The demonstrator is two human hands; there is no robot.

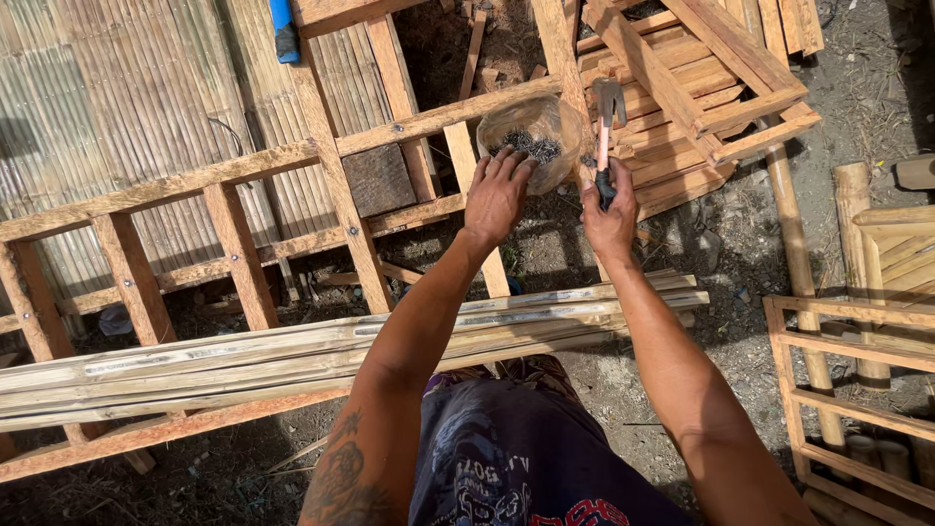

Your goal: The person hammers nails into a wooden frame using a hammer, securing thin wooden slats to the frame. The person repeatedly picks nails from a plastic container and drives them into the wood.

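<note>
Two bare arms, no sleeves, no gloves, no watch or rings visible. Left hand (497, 195) and right hand (611, 219) uncovered, nails short. Dark tattoo on left forearm (346, 477) near the elbow, curling linework, details hard to make out. Dark navy shorts (506, 458) with faded pale printed pattern, red and white marking at the lower edge. Cloth looks worn, slightly dusty.

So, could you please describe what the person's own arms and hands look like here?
Both arms are bare, with no sleeves, gloves, watch or rings visible. The left forearm carries a dark tattoo of curling lines near the elbow. The left hand and right hand show no markings.
</note>
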